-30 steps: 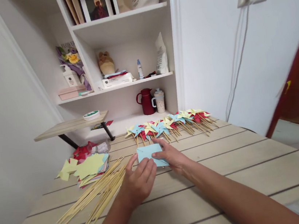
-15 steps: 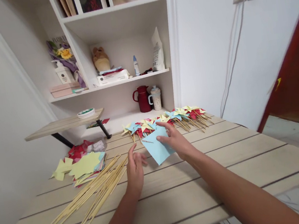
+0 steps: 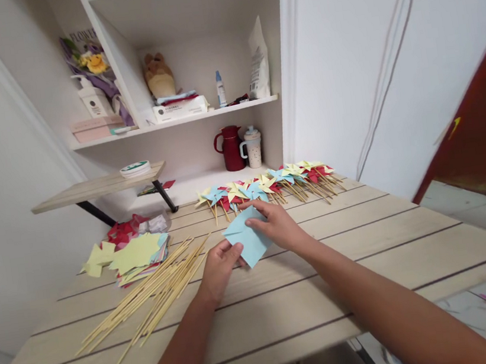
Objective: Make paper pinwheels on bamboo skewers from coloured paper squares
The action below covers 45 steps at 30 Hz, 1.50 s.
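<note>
Head view: blue paper sheet [image 3: 251,246] is held over the slatted table [image 3: 279,317], pinched by both the left hand [image 3: 219,266] and the right hand [image 3: 279,225]. Wooden sticks [image 3: 172,293] are strewn to the left; pinwheels [image 3: 253,191] are lined up beyond.

Sticks [image 3: 145,291] lie left of the paper [image 3: 254,245]; pinwheels [image 3: 255,191] lie behind it.

The right hand [image 3: 278,225] hides part of the blue paper [image 3: 252,245].

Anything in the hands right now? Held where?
Yes, a sheet of blue paper: left hand at its lower-left edge, right hand at its upper-right side, thumb on the face.
</note>
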Each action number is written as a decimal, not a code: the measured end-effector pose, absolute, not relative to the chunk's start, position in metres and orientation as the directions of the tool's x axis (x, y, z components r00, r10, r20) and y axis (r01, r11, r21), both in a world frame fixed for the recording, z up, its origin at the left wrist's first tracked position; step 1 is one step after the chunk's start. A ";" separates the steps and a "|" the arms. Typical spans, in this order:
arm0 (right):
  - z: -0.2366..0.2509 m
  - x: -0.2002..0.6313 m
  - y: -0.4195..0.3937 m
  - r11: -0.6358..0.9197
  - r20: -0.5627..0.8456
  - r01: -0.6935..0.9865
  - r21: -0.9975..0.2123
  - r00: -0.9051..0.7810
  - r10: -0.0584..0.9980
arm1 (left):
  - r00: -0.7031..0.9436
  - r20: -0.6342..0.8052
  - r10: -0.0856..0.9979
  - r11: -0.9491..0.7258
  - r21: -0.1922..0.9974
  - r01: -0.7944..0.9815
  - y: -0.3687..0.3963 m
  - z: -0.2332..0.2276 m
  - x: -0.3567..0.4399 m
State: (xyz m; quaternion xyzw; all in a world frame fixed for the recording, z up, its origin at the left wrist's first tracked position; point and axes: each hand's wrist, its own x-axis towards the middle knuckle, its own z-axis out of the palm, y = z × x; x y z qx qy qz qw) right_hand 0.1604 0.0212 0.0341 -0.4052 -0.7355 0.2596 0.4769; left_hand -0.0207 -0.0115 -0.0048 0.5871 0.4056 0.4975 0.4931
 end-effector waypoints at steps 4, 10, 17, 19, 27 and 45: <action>0.029 0.153 0.020 0.507 0.463 0.213 -0.835 -0.226 0.857 | 0.036 0.172 0.984 -0.171 0.985 -0.037 -0.008 -0.013 -0.024; 0.019 0.144 0.021 0.188 0.229 -0.175 -0.966 -0.258 0.939 | -0.190 0.233 0.954 -0.258 0.959 -0.121 0.002 -0.019 -0.035; 0.017 0.129 0.011 0.083 0.188 -0.277 -0.957 -0.379 0.906 | -0.222 0.240 0.945 -0.277 0.948 -0.156 0.000 -0.021 -0.035; 0.018 0.127 0.010 0.099 0.190 -0.273 -0.957 -0.332 0.924 | -0.211 0.240 0.948 -0.276 0.947 -0.162 -0.001 -0.021 -0.034; 0.021 0.128 0.011 0.103 0.178 -0.259 -0.960 -0.285 0.942 | -0.208 0.222 0.953 -0.266 0.939 -0.216 -0.001 -0.018 -0.036; 0.010 0.132 0.019 0.144 0.186 -0.184 -0.972 -0.236 0.954 | -0.084 0.137 0.987 -0.160 0.792 -0.590 -0.007 -0.002 -0.035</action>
